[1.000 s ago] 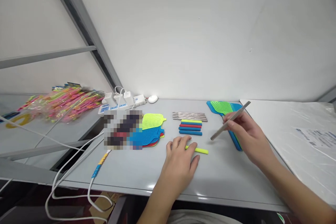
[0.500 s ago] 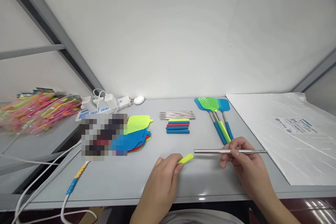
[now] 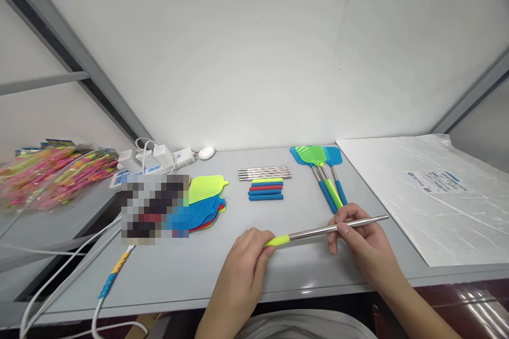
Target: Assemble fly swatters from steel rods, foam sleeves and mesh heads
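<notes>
Near the table's front, my left hand [image 3: 248,259] is closed round a yellow-green handle grip [image 3: 278,241]. My right hand [image 3: 360,238] pinches a metal rod [image 3: 314,232], which slants slightly up to the right. The rod's left end meets the mouth of the grip; how deep it sits inside, I cannot tell. Beyond my hands lie a row of metal rods [image 3: 264,172] and several coloured grips [image 3: 265,197] in blue, red and yellow-green. Just past my right hand are several whole fly swatters [image 3: 326,185] with blue and green heads.
Loose swatter heads [image 3: 207,188] are stacked left of the grips, beside a blurred patch. A power strip [image 3: 159,169] with chargers and a white mouse-like object [image 3: 206,153] stand at the back. White wrapped sheet [image 3: 397,201] covers the right side. Bagged colourful items [image 3: 59,175] lie far left.
The rod's left end and the grip's mouth, apart before, now meet. The rod has tilted, its left end lower. The whole view has shifted slightly.
</notes>
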Tool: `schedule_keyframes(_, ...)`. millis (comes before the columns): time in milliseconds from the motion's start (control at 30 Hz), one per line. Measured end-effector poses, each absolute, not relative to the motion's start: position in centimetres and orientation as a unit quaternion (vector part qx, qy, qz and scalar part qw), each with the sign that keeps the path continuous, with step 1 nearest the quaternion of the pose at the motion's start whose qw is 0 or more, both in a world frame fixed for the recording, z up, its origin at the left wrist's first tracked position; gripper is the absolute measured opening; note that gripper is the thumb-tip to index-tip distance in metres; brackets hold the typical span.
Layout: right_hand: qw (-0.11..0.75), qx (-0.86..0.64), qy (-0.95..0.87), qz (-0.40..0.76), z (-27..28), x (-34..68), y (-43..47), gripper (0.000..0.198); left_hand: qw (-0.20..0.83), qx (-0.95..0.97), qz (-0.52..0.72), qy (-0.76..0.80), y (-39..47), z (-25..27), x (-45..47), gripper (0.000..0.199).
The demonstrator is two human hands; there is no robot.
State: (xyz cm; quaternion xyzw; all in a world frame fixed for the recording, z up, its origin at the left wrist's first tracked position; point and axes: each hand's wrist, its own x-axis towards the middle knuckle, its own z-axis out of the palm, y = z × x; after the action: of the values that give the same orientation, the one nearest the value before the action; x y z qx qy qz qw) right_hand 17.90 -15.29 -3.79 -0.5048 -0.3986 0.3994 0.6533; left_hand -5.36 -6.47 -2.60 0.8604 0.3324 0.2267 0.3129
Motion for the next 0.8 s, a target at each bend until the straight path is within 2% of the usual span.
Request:
schedule_keyframes(200,0.544,-0.573,-0.495,0.361,-2.5,15.8,-15.2,0.014,0.317,0.875,0.207,0.303,-6.5,-2.1,-5.3,0.022)
schedule_keyframes(433,0.520,-0.537,-0.618,0.243,3.3,13.9,-12.0,0.012,0.333,0.841,0.304,0.299,-6.4,-1.3,-3.8,0.013)
schedule_keyframes(500,0.543,-0.520,-0.605,0.263,4.7,13.1,-11.1,0.014,0.309,0.841,0.328,0.300,-6.5,-1.6,-3.2,0.011)
schedule_keyframes(667,0.623,-0.440,-0.496,0.414,5.8,10.5,-9.7,0.026,0.271,0.850,0.342,0.296,-6.6,-2.8,-2.7,0.015)
schedule_keyframes(800,0.629,-0.441,-0.476,0.429,5.8,9.3,-8.5,0.039,0.246,0.856,0.320,0.321,-6.8,-3.2,-2.9,0.013)
